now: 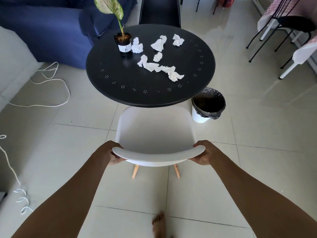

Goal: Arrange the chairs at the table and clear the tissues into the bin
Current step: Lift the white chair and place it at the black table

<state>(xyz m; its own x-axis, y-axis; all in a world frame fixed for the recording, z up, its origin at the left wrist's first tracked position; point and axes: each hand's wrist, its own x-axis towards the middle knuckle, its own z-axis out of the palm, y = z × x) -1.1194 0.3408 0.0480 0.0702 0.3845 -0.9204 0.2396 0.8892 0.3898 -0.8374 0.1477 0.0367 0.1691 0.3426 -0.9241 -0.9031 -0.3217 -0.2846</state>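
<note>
A white chair (155, 133) with wooden legs stands in front of me, its seat front tucked just under the near edge of the round black table (120, 79). My left hand (112, 154) grips the left end of its backrest and my right hand (204, 154) grips the right end. Several crumpled white tissues (159, 67) lie scattered on the tabletop. A white bin (206, 104) lined with a black bag stands on the floor at the table's near right. A black chair (159, 12) is at the table's far side.
A potted plant (123, 42) stands on the table's far left. A blue sofa (42, 26) fills the back left. White cord (51, 79) trails over the tiled floor at left. Black metal chairs (288, 30) and a covered table are at the right. My bare foot (158, 224) is below.
</note>
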